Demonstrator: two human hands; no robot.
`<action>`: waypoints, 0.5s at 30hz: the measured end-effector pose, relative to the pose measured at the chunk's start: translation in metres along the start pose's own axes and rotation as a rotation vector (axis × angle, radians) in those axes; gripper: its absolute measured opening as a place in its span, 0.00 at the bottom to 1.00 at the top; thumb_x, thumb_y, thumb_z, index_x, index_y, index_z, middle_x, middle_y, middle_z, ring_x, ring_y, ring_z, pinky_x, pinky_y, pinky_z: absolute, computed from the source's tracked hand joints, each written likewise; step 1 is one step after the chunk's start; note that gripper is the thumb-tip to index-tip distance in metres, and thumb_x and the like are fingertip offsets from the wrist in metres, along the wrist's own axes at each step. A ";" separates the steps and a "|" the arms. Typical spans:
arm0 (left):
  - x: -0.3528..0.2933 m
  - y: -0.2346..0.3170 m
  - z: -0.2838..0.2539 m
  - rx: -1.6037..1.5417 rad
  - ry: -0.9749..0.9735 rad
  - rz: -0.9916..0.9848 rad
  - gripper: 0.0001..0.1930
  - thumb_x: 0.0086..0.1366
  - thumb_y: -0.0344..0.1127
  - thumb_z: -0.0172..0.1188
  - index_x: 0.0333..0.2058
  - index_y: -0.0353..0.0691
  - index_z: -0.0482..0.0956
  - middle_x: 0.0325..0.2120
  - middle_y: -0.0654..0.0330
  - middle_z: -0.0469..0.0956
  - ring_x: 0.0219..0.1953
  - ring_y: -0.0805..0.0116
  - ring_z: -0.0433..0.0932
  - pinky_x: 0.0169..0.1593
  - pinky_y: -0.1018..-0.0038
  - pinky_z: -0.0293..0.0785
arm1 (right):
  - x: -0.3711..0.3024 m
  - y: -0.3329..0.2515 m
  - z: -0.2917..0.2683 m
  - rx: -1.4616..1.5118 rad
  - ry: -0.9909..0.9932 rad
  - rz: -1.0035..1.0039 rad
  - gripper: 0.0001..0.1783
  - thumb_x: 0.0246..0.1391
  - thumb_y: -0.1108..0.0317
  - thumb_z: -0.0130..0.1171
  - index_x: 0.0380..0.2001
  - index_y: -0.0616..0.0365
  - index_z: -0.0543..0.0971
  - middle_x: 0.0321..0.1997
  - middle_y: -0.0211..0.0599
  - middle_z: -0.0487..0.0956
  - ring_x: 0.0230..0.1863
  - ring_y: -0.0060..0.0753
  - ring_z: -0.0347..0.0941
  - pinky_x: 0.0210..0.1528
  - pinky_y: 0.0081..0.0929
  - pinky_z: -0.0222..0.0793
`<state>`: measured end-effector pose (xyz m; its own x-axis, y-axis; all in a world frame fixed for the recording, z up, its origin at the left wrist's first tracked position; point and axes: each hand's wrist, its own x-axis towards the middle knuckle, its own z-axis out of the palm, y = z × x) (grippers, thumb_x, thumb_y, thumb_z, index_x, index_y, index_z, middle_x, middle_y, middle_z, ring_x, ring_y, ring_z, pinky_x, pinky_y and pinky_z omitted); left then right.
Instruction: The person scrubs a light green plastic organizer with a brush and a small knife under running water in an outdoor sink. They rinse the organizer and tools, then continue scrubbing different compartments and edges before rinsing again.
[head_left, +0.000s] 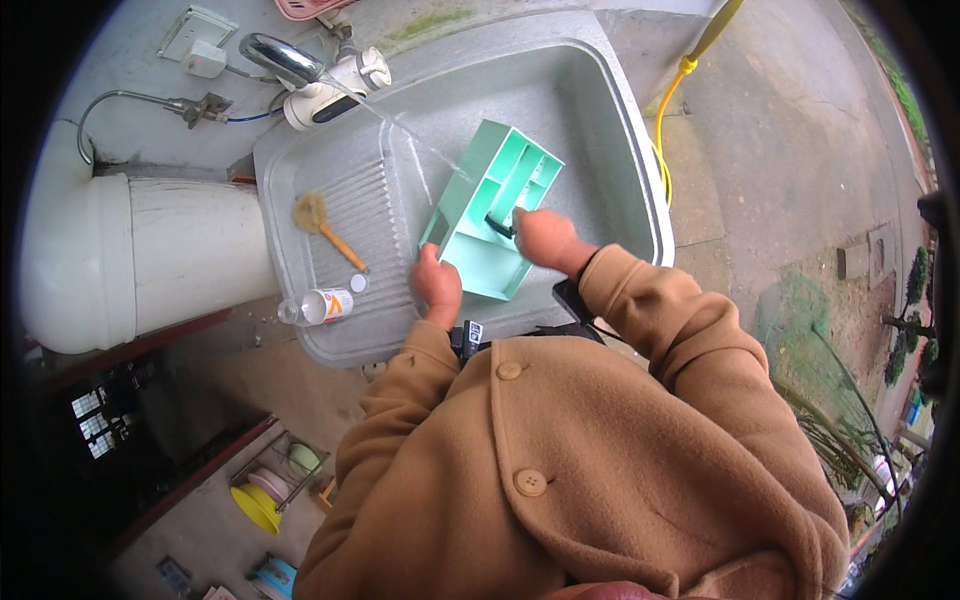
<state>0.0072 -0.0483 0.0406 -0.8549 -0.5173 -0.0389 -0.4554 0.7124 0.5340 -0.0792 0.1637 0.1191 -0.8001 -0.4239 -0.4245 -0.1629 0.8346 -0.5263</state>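
Mint-green plastic was seen in the middle of the work: one divided organizer (486, 258) was held tilted inside the grey sink (592, 95), to the right of its ribbed part. Its left wall was gripped by the left hand (438, 282), with the fingers closed on the edge near the body. By the fingers of the right hand (548, 240), also closed, a small dark tool (499, 227) was held inside the organizer; its exact kind could not be told, as it was partly covered. From one tap (284, 60), one thin stream of water (400, 122) was directed toward the organizer. As it could be judged, the step in hand was the scrubbing of the inner compartments, and by the next move a firm left grip and careful reach into the corners were called for. When the other things were counted, one round brush (338, 245) with a wooden handle, one lying bottle (326, 305) and one white cap (358, 283), just beside the bottle, were found on the left part of the sink. Farther off, at the lower left, three basins were counted: one yellow basin (253, 510), one pink basin (268, 486) and one pale green basin (303, 460).
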 end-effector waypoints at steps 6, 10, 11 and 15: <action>0.005 -0.021 0.011 -0.090 -0.052 -0.205 0.12 0.56 0.26 0.47 0.38 0.36 0.76 0.33 0.42 0.80 0.38 0.37 0.77 0.43 0.54 0.73 | -0.007 0.038 -0.012 -0.055 0.023 -0.071 0.12 0.53 0.66 0.52 0.39 0.55 0.78 0.34 0.48 0.82 0.39 0.54 0.79 0.41 0.47 0.73; -0.001 -0.037 0.018 -0.156 -0.061 -0.310 0.12 0.56 0.26 0.45 0.37 0.33 0.75 0.33 0.42 0.80 0.37 0.40 0.78 0.42 0.56 0.74 | -0.021 0.063 -0.034 -0.050 0.040 -0.069 0.09 0.51 0.66 0.54 0.35 0.52 0.79 0.32 0.46 0.82 0.38 0.52 0.79 0.40 0.46 0.73; -0.002 -0.038 0.018 -0.198 -0.091 -0.347 0.12 0.56 0.26 0.45 0.37 0.33 0.75 0.33 0.42 0.80 0.37 0.43 0.79 0.40 0.57 0.75 | -0.022 0.068 -0.040 -0.091 0.022 -0.056 0.09 0.51 0.66 0.54 0.35 0.53 0.79 0.32 0.46 0.82 0.38 0.52 0.79 0.40 0.46 0.73; -0.005 -0.030 0.008 -0.346 -0.239 -0.585 0.14 0.58 0.25 0.42 0.40 0.35 0.75 0.35 0.47 0.80 0.36 0.52 0.80 0.33 0.60 0.78 | -0.015 0.071 -0.048 -0.141 0.061 -0.068 0.09 0.51 0.66 0.54 0.34 0.53 0.80 0.31 0.46 0.81 0.38 0.52 0.79 0.40 0.46 0.73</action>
<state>0.0228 -0.0638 0.0183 -0.5440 -0.6224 -0.5628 -0.7843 0.1388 0.6046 -0.1062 0.2463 0.1234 -0.8175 -0.4620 -0.3438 -0.2934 0.8478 -0.4418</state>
